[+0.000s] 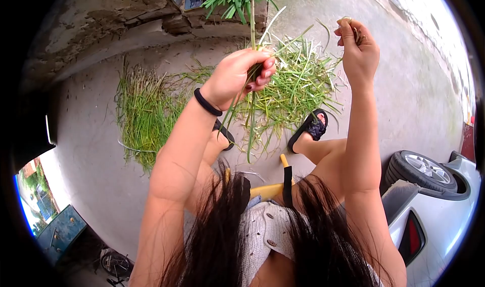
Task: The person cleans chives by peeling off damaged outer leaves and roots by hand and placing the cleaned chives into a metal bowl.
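Left hand (250,72) grips stalks (252,26) above the pile (298,82), probably to keep them separate;
right hand (359,39) pinches thin scraps (358,35); pile near the ledge's (214,28) corner, seemingly for reach.

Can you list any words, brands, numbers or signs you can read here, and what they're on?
There are none I can read.
Wheel: any lettering on it is too small to make out.
Silver car: no readable badge or number shows.
Teal panel: nothing legible.
Green stalks in the left hand: no label visible.
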